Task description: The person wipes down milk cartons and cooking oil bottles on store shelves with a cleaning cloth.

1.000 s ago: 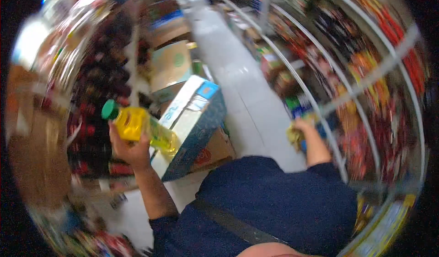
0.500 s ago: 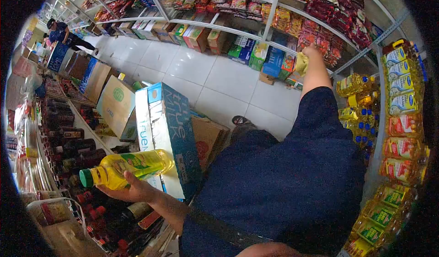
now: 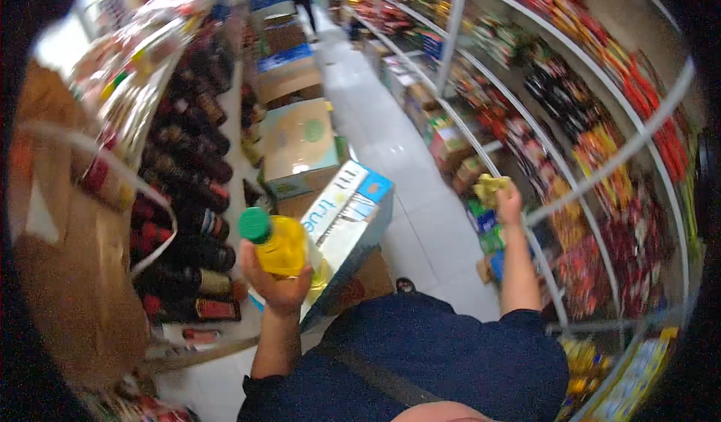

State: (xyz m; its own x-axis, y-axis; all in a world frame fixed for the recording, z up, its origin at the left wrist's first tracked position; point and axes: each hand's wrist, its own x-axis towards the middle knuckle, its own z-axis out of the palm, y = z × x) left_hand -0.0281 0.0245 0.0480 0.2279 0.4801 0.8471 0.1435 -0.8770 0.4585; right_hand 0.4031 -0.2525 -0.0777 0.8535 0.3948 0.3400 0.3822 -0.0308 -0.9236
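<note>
Steeper now, green-capped yellow bottle (image 3: 284,248), left fingers (image 3: 249,258) around it, right fingers (image 3: 511,193) around bundle (image 3: 491,185)

Yellow bottle (image 3: 288,248) — green cap (image 3: 254,226), yellowish bundle (image 3: 492,187); navy shirt (image 3: 458,354)

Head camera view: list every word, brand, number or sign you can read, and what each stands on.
"true": in blue letters on the blue-and-white box; the larger characters beside it are unclear.
Too blurred to read: the green round mark on the brown carton, the labels on the dark bottles and the shelf packets.
No text readable on the yellow bottle in the left hand.
</note>
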